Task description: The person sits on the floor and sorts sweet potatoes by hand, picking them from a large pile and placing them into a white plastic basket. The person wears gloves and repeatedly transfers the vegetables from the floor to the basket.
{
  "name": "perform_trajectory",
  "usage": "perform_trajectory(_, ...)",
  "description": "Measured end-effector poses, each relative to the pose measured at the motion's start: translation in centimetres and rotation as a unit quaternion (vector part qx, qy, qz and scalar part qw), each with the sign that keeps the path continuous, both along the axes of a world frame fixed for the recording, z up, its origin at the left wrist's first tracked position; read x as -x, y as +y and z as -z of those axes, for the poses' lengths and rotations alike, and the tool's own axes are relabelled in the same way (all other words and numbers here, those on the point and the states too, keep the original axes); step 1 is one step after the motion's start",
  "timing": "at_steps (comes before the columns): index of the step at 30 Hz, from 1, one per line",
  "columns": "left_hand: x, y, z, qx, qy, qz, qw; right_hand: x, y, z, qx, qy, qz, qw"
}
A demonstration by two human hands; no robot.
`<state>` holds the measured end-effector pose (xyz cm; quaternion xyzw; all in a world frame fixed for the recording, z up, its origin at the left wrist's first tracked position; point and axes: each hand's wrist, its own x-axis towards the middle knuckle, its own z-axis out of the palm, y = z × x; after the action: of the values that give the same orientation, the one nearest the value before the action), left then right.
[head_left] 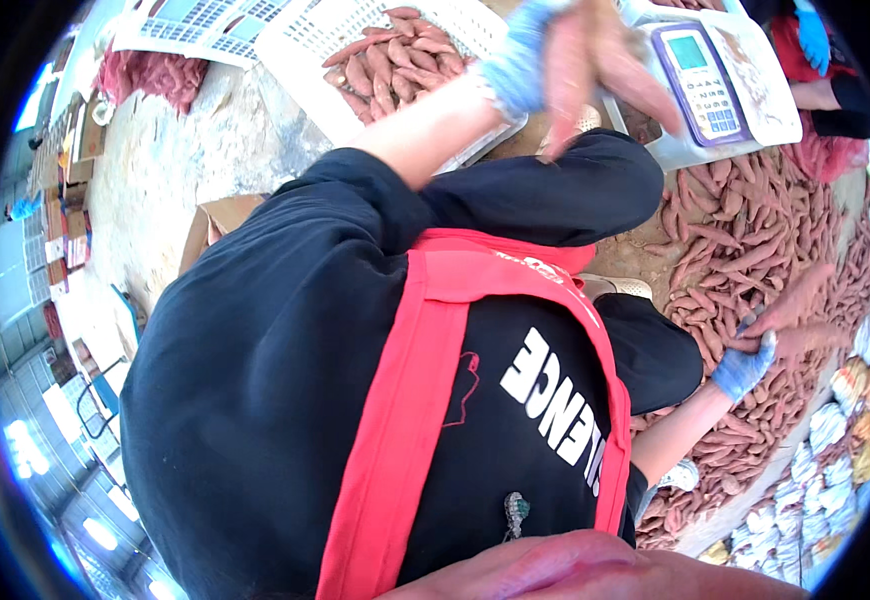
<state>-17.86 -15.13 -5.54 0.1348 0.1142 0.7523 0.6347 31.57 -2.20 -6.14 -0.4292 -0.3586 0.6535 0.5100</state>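
Note:
My left hand (527, 55), in a blue glove, is closed on sweet potatoes (567, 80), slightly blurred, at the top middle. They hang between the white crate (300, 90) and a scale (693, 90) with a purple-edged keypad. The crate holds several loose sweet potatoes (395, 62). My right hand (745, 372), also in a blue glove, grips sweet potatoes (793, 302) at the right, low over a large heap of sweet potatoes (725, 250). Its fingertips are partly hidden by what it holds.
Another white crate (195, 35) stands at the far left, beside a pink mesh sack (150, 78). A cardboard box (223, 215) sits to my left. Filled bags (825, 425) line the far right. Another person's blue-gloved hand (812, 38) shows at the top right.

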Motion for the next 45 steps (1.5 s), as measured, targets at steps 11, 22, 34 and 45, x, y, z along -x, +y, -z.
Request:
perform_trajectory(11,10.6,-14.7,11.6,0.415,-0.084,-0.228,0.877,8.4,0.1,0.8,0.100,-0.022,-0.059,0.993)
perform_trajectory(22,25.7,-14.3,20.6,0.377,-0.281,-0.330,0.818,10.4,1.0,1.9,0.155,0.014,0.002,0.988)
perform_trajectory(34,7.4,-8.4,7.9,0.298,0.118,-0.246,0.915,24.8,-1.1,-4.9,-0.070,-0.229,-0.182,0.954)
perform_trajectory(45,4.9,-7.8,6.6,0.321,-0.022,-0.232,0.918,41.4,-14.6,-2.6,-0.471,-0.388,-0.476,0.632)
